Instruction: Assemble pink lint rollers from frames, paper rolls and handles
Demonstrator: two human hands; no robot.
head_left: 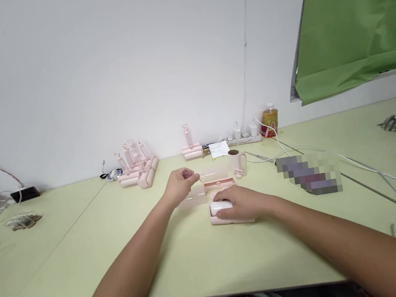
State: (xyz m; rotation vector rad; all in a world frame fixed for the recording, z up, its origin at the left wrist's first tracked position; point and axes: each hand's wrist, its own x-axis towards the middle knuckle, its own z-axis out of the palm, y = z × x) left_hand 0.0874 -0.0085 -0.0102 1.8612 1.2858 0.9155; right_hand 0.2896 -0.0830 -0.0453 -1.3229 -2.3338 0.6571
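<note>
My right hand (243, 201) curls over a white cylinder (220, 207), thumb on its near side and fingers on top. The cylinder sits in an open pink case (216, 221) on the table. My left hand (182, 186) is raised to the left, thumb and fingers pinched together; what they hold, if anything, I cannot make out. Clear plastic pieces (195, 197) lie under and beside it. Behind my right hand is a second pink tray-like part (219, 184). Further back stand a pinkish-white cup-shaped tube (234, 159), a small clear tube (243, 161) and a small pink ring-like part (238, 173).
Pink cases with upright tubes (137, 165) stand by the wall at left, one more pink set (191, 147) at centre. A power strip (244, 139), white paper (219, 148) and drink bottle (269, 120) are behind. White cables (384, 175) cross the right side.
</note>
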